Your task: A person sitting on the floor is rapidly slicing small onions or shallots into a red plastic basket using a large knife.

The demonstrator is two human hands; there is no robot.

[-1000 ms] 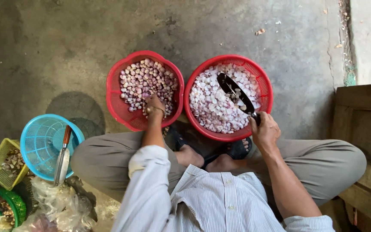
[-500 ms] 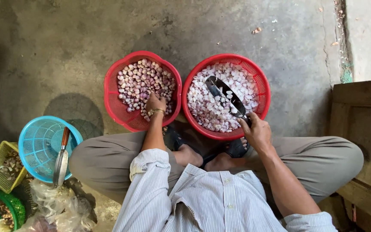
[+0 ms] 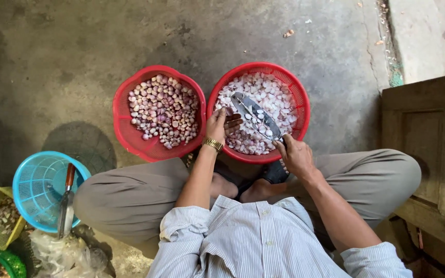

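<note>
Concrete floor, 2 red baskets side by side at 12 o'clock from my lap. Right basket holds pale peeled bulbs; left basket holds purple unpeeled bulbs. Blue basket at 9 o'clock with a trowel laid across it. My right hand, fingers closed round the handle, holds a metal scoop over the right basket, a few bulbs on it. My left hand rests on that basket's left rim, fingers loosely open, touching the bulbs.
</note>
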